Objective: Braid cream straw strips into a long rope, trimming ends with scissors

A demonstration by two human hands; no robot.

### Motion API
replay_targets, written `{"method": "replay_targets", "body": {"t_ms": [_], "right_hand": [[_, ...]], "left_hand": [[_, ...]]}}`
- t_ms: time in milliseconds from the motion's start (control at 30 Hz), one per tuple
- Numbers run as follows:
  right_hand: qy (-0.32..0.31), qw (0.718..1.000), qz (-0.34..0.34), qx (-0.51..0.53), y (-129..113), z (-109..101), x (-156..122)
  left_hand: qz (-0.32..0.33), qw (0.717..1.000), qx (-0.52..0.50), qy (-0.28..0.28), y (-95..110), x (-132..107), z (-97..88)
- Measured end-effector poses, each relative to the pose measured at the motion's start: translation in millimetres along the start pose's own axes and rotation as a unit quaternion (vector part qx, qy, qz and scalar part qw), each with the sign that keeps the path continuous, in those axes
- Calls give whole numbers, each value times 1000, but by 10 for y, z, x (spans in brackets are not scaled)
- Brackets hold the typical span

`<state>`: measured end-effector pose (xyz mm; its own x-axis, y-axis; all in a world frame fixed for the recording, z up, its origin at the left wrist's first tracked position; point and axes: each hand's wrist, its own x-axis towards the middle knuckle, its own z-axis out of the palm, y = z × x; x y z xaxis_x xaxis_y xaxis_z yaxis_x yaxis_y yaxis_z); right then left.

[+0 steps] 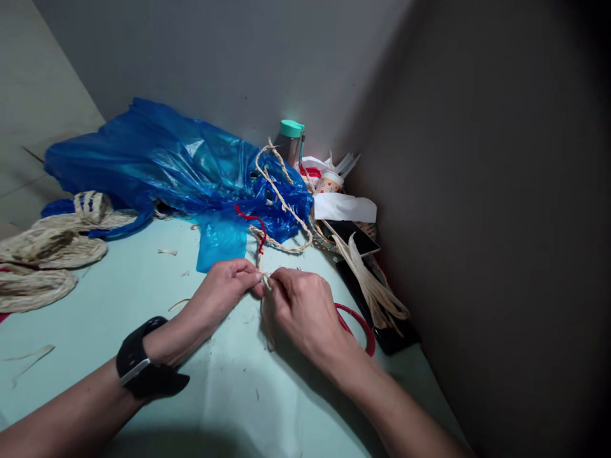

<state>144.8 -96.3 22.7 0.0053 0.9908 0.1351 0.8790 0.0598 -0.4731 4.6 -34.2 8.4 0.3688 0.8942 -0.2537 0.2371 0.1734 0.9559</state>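
Note:
My left hand point(224, 289) and my right hand point(303, 308) meet over the pale green table point(229, 394), both pinching the near end of a braided straw rope point(281, 203). The rope loops away over a crumpled blue plastic bag point(167, 159), and loose straw strands point(268, 318) hang down from the pinch between my hands. A red cord point(252, 222) lies against the rope near the bag. A black watch point(143, 369) is on my left wrist. Under my right hand lies a red ring point(358, 324).
Bundles of pale straw fibre point(42, 254) lie at the left. In the corner stand a teal-capped bottle point(290, 140), a paper cup point(329, 182), white tissue point(344, 207) and a dark phone point(353, 235) with flat straw strips point(372, 286). Grey walls close the back and right.

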Motion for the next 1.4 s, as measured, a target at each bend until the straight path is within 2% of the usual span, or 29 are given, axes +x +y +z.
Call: {"method": "replay_targets", "body": {"t_ms": [100,200,333,433,533,600,700,933,1000,1133,1200,1400], "right_hand": [[-20,995,-79,-60,-99,87,-91],[-59,979,-157,-114,-122,166,-140],[-79,968,-202,-126,-100,145,-140],[-40,986,-157,-42,-82,56,-107],[29,997,-63,31,-33,-1,-45],[7,997,-20,78,18,2,2],[-59,987,-10,146,91,33,51],[-57,988,-16,142,141,2,63],[-87,972,4,217,159,-3,79],[-145,900,74,405,230,56,129],[-144,880,94,442,257,93,146],[-124,845,127,505,239,93,165]], "left_hand": [[-19,998,-64,-6,-47,4,-34],[-23,991,-119,-47,-73,6,-78],[-39,984,-157,-73,-67,0,-106],[-51,980,-180,-71,-67,-1,-116],[-60,973,-208,-82,-81,10,-128],[-64,970,-215,-92,-89,18,-132],[-64,972,-204,-100,-88,19,-130],[-66,984,-139,-87,-101,18,-126],[-60,985,-135,-89,-103,22,-126],[-49,983,-144,-99,-98,25,-119],[-49,984,-143,-97,-99,25,-115],[-58,982,-150,-94,-91,23,-101]]}}
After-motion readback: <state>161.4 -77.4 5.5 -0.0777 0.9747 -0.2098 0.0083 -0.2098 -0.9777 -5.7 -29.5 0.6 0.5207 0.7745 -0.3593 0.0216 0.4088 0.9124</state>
